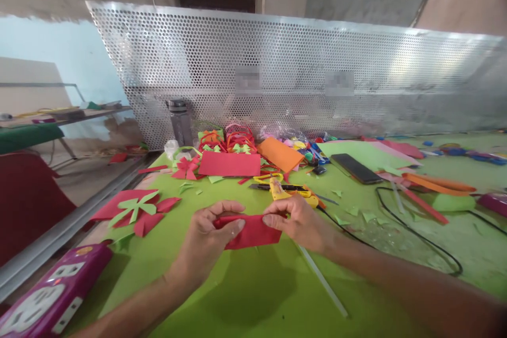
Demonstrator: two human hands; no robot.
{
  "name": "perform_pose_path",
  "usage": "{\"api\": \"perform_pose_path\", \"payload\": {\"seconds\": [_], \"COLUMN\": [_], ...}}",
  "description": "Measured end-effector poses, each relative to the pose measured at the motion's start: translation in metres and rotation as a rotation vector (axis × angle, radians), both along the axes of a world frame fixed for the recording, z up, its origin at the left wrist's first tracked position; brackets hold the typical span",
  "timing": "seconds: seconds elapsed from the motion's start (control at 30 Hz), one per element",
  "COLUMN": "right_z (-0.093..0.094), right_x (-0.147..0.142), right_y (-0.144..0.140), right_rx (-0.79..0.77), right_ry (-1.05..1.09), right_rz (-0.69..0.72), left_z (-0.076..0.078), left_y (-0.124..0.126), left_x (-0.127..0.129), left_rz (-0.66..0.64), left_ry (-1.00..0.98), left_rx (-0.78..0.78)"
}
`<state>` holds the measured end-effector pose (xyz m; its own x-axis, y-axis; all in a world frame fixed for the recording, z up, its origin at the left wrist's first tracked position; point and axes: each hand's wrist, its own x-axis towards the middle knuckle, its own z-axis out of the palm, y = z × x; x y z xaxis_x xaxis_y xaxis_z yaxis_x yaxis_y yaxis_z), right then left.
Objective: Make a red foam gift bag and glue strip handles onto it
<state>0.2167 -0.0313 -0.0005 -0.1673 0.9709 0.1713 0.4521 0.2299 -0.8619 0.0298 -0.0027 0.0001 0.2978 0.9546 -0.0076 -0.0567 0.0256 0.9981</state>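
over green sheet (pixel 245 296), left hand (pixel 208 240), right hand (pixel 303 222) pinch red paper (pixel 253 232)

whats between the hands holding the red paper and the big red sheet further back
In the head view, a yellow glue gun and yellow-handled scissors lie on the green table between them.
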Motion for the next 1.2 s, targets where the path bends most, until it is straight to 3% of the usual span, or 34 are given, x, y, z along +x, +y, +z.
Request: {"api": "perform_pose_path", "payload": {"seconds": [0.27, 0.43, 0.6, 0.77, 0.93, 1.2], "right_z": [-0.007, -0.007, -0.002, 0.002, 0.006, 0.006], "right_x": [-0.005, -0.010, -0.013, -0.017, -0.018, -0.002], "right_y": [-0.001, -0.003, -0.007, -0.010, -0.010, -0.003], "right_rx": [0.305, 0.324, 0.460, 0.608, 0.633, 0.564], "right_ry": [-0.213, -0.279, -0.429, -0.553, -0.543, -0.472], "right_rz": [-0.013, -0.018, 0.027, 0.046, 0.041, 0.001], "left_z": [0.000, -0.001, 0.003, 0.005, 0.011, 0.015], "left_y": [-0.006, -0.007, -0.005, -0.008, -0.011, 0.000], "left_x": [0.003, 0.000, -0.001, -0.001, -0.005, -0.011], "left_rz": [-0.016, -0.040, -0.158, -0.178, -0.117, -0.095], "left_ry": [0.103, 0.270, 0.462, 0.460, 0.514, 0.550], "left_rx": [0.103, 0.211, 0.369, 0.444, 0.523, 0.412]}}
